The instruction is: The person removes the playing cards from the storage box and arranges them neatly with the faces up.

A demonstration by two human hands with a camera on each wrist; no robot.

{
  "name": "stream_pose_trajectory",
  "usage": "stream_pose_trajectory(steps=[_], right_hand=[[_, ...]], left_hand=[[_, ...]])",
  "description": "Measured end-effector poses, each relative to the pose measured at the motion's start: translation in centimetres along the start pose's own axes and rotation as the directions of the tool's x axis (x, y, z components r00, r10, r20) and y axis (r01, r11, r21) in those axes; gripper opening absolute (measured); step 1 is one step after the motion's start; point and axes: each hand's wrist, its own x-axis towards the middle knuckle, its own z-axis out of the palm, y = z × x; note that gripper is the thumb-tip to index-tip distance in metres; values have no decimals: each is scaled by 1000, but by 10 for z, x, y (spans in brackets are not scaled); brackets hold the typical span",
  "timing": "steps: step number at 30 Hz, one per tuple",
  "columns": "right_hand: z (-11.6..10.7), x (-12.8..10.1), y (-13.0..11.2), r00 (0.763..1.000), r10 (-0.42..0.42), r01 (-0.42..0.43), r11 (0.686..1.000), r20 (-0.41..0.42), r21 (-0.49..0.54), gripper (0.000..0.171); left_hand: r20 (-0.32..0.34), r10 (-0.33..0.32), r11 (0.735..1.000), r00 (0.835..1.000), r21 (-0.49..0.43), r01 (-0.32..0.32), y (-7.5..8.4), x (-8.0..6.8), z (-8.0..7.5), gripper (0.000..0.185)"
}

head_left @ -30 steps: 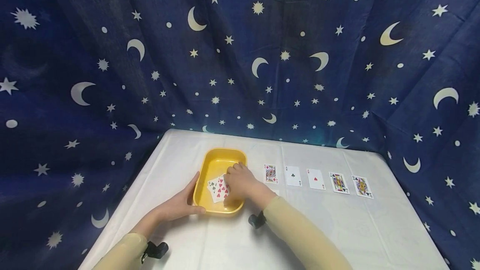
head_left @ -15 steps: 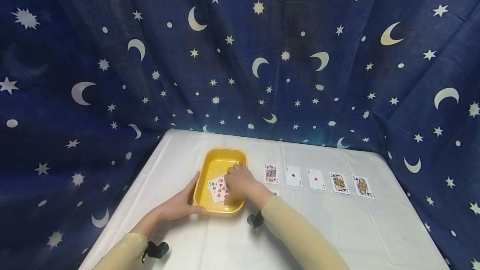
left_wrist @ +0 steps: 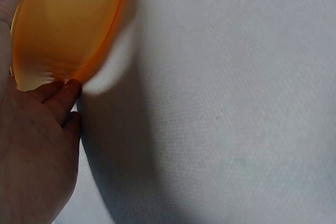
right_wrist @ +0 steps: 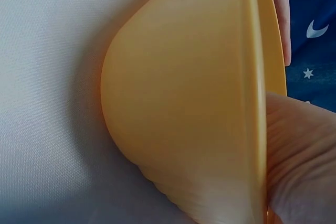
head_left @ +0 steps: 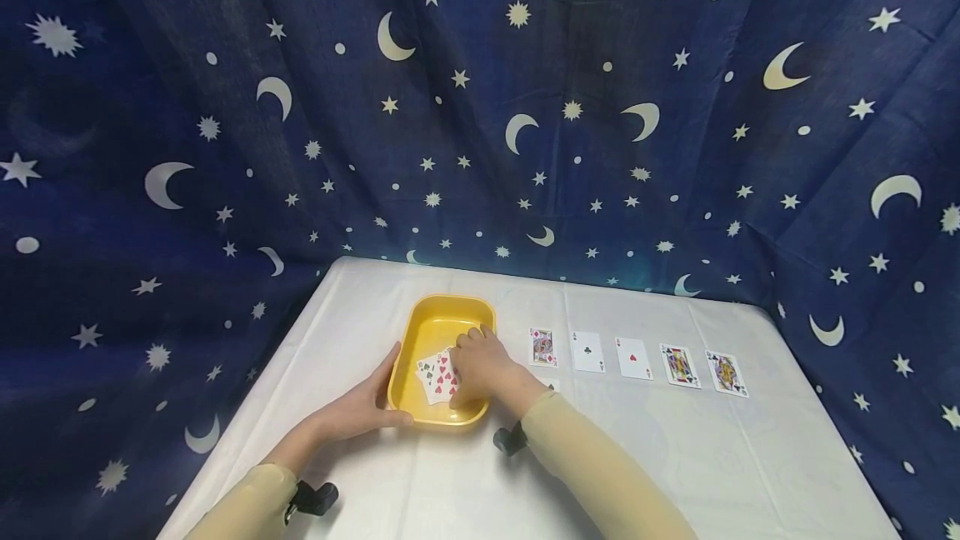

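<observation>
A yellow tray (head_left: 433, 314) stands on the white table, with a small fan of playing cards (head_left: 433, 377) face up inside it. My left hand (head_left: 358, 412) holds the tray's near left corner, fingers along the left wall and thumb along the front rim. The left wrist view shows the left hand's palm (left_wrist: 31, 150) against the tray's underside (left_wrist: 68, 19). My right hand (head_left: 480, 365) reaches into the tray, fingers curled down onto the right part of the cards. The right wrist view shows only the tray's outer wall (right_wrist: 178, 103) and the heel of that hand (right_wrist: 299, 156).
A row of face-up cards lies right of the tray: a diamond face card (head_left: 542, 347), ace of clubs (head_left: 587, 352), ace of hearts (head_left: 633, 358) and two face cards (head_left: 679, 366). Another card (head_left: 550, 384) peeks out by my right wrist. A star-patterned curtain (head_left: 480, 107) surrounds the table (head_left: 675, 457).
</observation>
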Motion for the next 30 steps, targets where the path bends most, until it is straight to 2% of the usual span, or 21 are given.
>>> stream_pose_trajectory(steps=[11, 20, 30], right_hand=[[2, 2, 1, 1000, 22, -23, 999, 10, 44, 59], [2, 2, 0, 1000, 28, -28, 998, 6, 50, 68], [2, 1, 0, 1000, 23, -23, 998, -3, 61, 55]], left_hand=[[-5, -7, 1000, 1000, -2, 7, 2, -1, 0, 121], [-3, -18, 1000, 1000, -10, 18, 3, -1, 1, 122], [-1, -9, 1000, 1000, -10, 9, 2, -1, 0, 123]])
